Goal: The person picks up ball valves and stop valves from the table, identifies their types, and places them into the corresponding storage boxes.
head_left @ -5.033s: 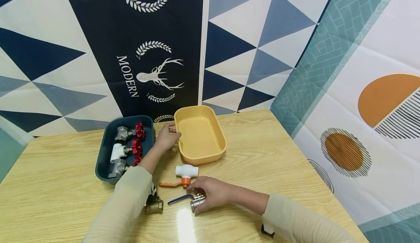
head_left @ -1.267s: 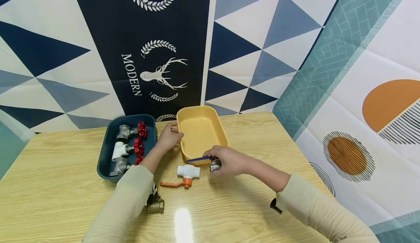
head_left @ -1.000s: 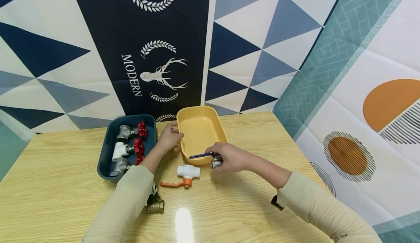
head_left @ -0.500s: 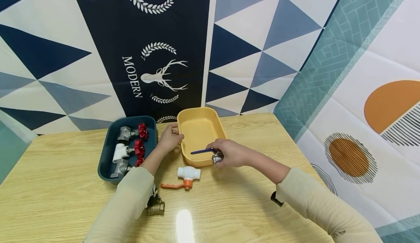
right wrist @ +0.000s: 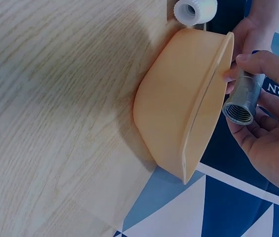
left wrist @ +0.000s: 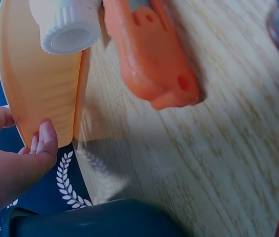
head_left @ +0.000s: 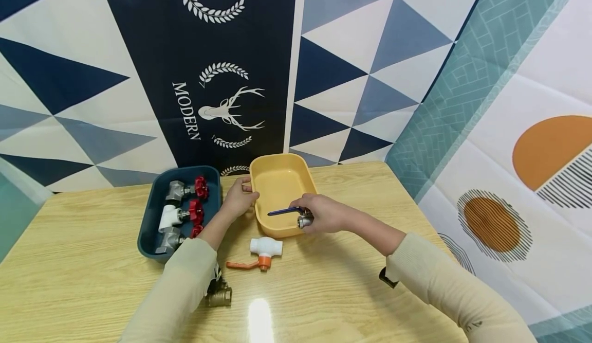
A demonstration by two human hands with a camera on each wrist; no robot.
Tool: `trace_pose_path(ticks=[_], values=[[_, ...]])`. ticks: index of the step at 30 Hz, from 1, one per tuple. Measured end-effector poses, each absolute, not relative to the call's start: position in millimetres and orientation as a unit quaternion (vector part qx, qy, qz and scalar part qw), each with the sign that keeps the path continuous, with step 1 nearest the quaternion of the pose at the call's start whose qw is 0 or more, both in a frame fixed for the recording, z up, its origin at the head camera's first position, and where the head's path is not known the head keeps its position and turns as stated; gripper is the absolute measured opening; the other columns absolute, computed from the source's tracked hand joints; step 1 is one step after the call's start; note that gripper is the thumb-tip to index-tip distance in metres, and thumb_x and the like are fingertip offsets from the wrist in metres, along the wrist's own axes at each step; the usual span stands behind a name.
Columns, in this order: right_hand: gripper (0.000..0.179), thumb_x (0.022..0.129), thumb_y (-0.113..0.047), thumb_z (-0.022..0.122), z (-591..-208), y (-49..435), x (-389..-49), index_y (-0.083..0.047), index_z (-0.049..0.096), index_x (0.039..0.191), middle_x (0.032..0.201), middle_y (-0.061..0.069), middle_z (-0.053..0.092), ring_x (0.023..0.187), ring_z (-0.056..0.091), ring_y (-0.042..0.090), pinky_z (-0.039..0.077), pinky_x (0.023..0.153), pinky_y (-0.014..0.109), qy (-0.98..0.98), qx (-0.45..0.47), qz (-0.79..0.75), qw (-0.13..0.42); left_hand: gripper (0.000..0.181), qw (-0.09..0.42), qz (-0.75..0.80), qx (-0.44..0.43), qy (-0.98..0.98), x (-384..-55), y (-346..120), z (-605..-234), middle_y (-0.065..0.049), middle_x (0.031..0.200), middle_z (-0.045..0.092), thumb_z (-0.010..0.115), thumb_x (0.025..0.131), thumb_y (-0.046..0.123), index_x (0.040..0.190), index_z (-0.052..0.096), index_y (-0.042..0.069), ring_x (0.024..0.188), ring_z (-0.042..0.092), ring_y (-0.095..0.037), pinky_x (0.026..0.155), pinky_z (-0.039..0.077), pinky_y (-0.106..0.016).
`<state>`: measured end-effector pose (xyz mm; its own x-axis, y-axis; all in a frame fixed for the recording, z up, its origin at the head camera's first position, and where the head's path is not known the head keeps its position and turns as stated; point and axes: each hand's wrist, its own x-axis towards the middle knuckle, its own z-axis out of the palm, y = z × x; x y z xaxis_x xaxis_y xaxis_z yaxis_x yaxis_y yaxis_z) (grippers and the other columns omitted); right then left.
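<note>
My right hand (head_left: 326, 213) holds a metal ball valve with a blue lever (head_left: 304, 221) over the front right rim of a yellow plastic bin (head_left: 276, 191). In the right wrist view, thumb and fingers pinch the threaded valve body (right wrist: 243, 101), its open end facing the camera. At the bin's left side, my left hand (head_left: 238, 199) grips the rim; the left wrist view has its fingers (left wrist: 46, 138) against the outer wall. A white ball valve with an orange handle (head_left: 266, 247) lies on the table just before the bin.
Left of the yellow bin stands a dark blue bin (head_left: 144, 224) holding several valves with red handwheels (head_left: 196, 211), partly hidden by the left arm. A brass valve (head_left: 219, 296) lies beside the left sleeve. A patterned backdrop (head_left: 259, 50) rises behind the wooden table (head_left: 333, 291).
Five seconds ago the right hand was on the blue-lever valve at the table; it has carried it up to the yellow bin's front rim. Lately it rises slightly. The left hand stays put.
</note>
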<state>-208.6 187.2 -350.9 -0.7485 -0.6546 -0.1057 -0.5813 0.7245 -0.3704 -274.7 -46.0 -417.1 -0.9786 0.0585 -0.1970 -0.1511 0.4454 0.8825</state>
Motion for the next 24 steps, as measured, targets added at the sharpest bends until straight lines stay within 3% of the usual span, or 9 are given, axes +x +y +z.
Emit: trace_pose_path(ticks=[24], values=[[0.048,0.078,-0.015,0.071,-351,187,-231,-0.006,0.057,0.123,0.097,0.004,0.059,0.081,0.049,0.013,0.041,0.071,0.024,0.925,-0.328,-0.147,0.123,0.055,0.093,0.54,-0.015,0.837,-274,-46,-418,-0.018,0.119,0.053,0.057,0.09,0.013,0.14,0.033,0.007,0.093,0.06,-0.025,0.072,0.051,-0.027]])
